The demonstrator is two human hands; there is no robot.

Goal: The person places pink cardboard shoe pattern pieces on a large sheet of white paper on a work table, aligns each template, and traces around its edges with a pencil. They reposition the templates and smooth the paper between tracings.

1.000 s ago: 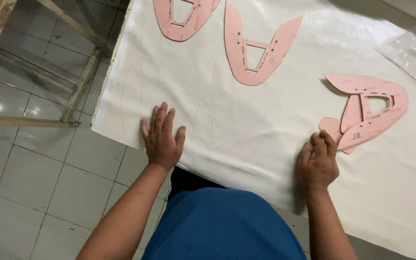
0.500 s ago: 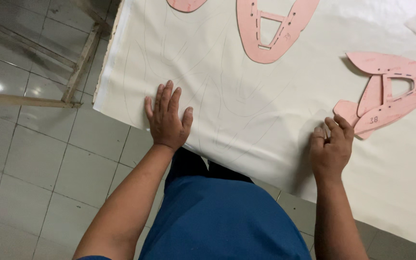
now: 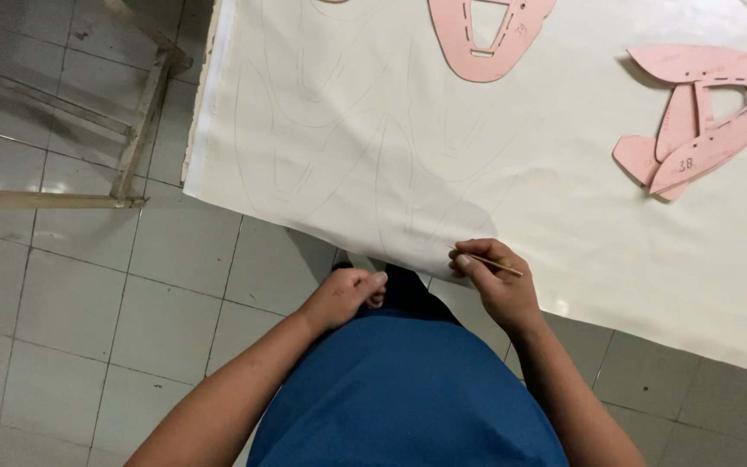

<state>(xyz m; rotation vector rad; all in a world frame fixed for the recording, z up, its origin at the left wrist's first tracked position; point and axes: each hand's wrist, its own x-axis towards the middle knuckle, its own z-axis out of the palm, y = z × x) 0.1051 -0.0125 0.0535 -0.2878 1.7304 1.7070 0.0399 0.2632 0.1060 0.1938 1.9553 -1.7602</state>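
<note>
Sheet: a cream sheet (image 3: 494, 156) lies flat over the counter, its near edge overhanging toward the person; faint pencilled outlines of curved shapes cover it.
Right hand: the right hand (image 3: 490, 281) sits at the sheet's near edge, its grip pinched on a thin pencil (image 3: 494, 265) that lies nearly flat across the fingers, tip pointing right.
Left hand: the left hand (image 3: 347, 294) is off the sheet, below its edge and close to the body, curled into a loose fist; I cannot tell whether it holds anything.
Templates: one pink template (image 3: 486, 35) lies at the top of the sheet, partly out of frame; a stack of two or so pink templates (image 3: 702, 117) lies to the right, well apart from both hands.
Surroundings: grey tiled floor (image 3: 88, 294) below, a wooden frame (image 3: 131, 138) to the left of the counter, blue shirt (image 3: 408, 398) in the foreground.
Doing it well: judging from the drawn lines, tracing is in hand. A clean line would call for the free hand pressing a template flat so it cannot slip, the pencil held upright against its edge, and the sheet kept smooth, without pulling the overhanging edge.
</note>
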